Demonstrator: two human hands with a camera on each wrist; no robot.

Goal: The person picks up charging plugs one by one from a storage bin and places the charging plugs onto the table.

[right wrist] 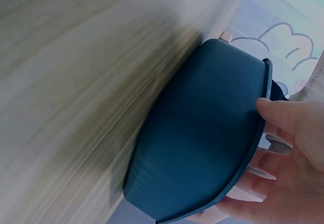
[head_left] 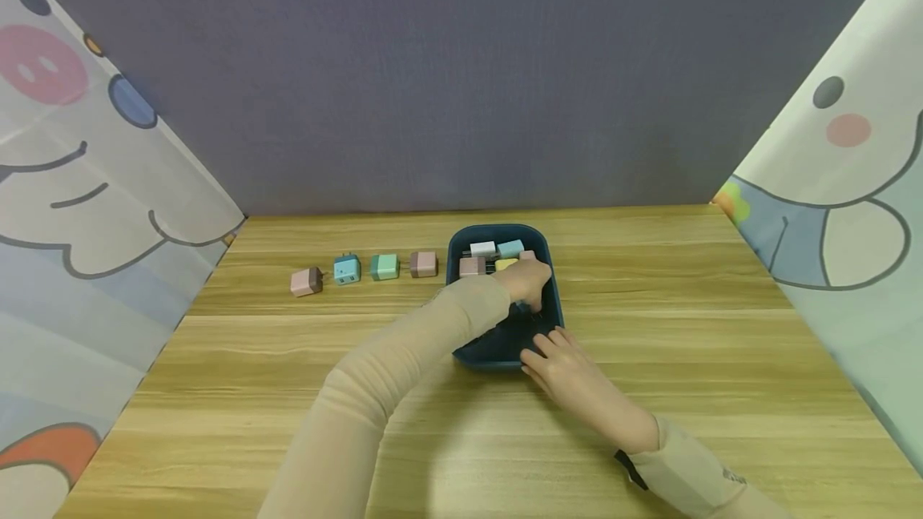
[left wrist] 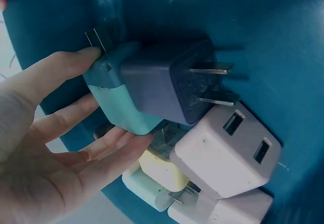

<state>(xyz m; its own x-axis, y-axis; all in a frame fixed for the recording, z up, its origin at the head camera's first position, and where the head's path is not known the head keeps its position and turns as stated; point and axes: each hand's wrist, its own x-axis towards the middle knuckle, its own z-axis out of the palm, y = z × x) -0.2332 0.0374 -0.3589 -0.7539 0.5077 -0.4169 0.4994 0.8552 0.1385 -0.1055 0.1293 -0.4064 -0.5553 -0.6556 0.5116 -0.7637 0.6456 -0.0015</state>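
A dark blue plastic bin (head_left: 497, 349) stands on the table with several small plug chargers in it. Inside the bin, my left hand (head_left: 530, 277) pinches a teal two-tone charger (left wrist: 117, 100), thumb by its prongs and fingers on the opposite end. Right against that charger lies a dark purple charger (left wrist: 162, 80), prongs exposed. Close by are a pale pink charger (left wrist: 230, 150) with two USB ports and a yellow charger (left wrist: 164, 171). My right hand (head_left: 573, 371) grips the bin's near right rim, its thumb on the outer wall in the right wrist view.
Left of the bin, a row on the wooden table (head_left: 252, 391) holds a pink charger (head_left: 303, 283), a blue charger (head_left: 347, 269), a green charger (head_left: 384, 267) and another pink charger (head_left: 424, 263). A grey panel (head_left: 461, 86) rises behind; cartoon-printed sheets flank both sides.
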